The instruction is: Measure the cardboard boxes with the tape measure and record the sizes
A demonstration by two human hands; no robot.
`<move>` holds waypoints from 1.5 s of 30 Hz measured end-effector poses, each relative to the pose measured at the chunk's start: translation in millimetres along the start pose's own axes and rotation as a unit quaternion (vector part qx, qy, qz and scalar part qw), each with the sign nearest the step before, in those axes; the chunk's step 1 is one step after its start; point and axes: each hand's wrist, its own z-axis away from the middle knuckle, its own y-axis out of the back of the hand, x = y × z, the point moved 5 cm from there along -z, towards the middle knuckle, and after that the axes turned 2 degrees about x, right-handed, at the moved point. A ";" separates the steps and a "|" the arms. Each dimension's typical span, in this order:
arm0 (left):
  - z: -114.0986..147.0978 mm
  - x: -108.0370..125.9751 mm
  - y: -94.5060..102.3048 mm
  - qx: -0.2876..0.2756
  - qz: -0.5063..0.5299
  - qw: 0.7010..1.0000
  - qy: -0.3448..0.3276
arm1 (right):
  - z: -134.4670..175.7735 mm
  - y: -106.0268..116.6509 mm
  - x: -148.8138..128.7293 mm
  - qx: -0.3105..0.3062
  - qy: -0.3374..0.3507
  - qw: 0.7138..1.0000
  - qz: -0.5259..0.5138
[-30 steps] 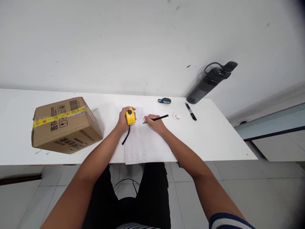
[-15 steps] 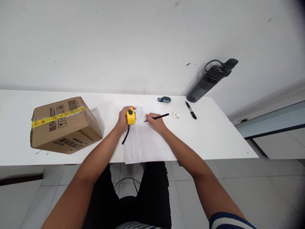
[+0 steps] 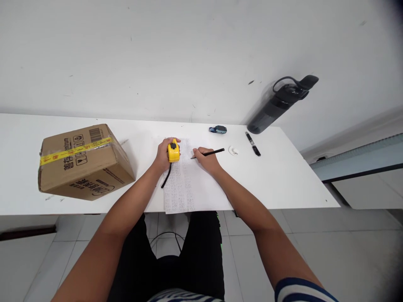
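Note:
My left hand (image 3: 163, 154) is closed around a yellow tape measure (image 3: 174, 152), whose black strap (image 3: 166, 176) hangs down onto the paper's left edge. In my right hand (image 3: 205, 159) is a thin black pencil (image 3: 214, 152), or a pen much like one, slanting with its tip low over the paper. The white paper (image 3: 206, 195) lies beneath both hands, its left part covered in columns of small marks too fine to read. My right fingers rest on the sheet.
A taped cardboard box (image 3: 94, 163) stands at the left of the white table (image 3: 283, 180). Toward the back right are a small dark blue object (image 3: 218, 129), a white curled piece (image 3: 233, 150), a black marker (image 3: 252, 144) and a tall dark bottle (image 3: 277, 107) near the wall.
The view has shifted slightly. Both hands keep their holds, and the pencil tip stays near the same place on the paper.

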 end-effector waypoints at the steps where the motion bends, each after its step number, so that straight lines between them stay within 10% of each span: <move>1: -0.4 -0.4 0.2 0.000 0.001 1.000 0.000 | 0.3 0.3 -0.3 0.005 0.000 1.000 0.000; 45: -3.9 -3.4 -2.6 -0.020 -0.019 1.000 -0.007 | 2.7 7.2 6.1 0.047 0.036 0.998 -0.009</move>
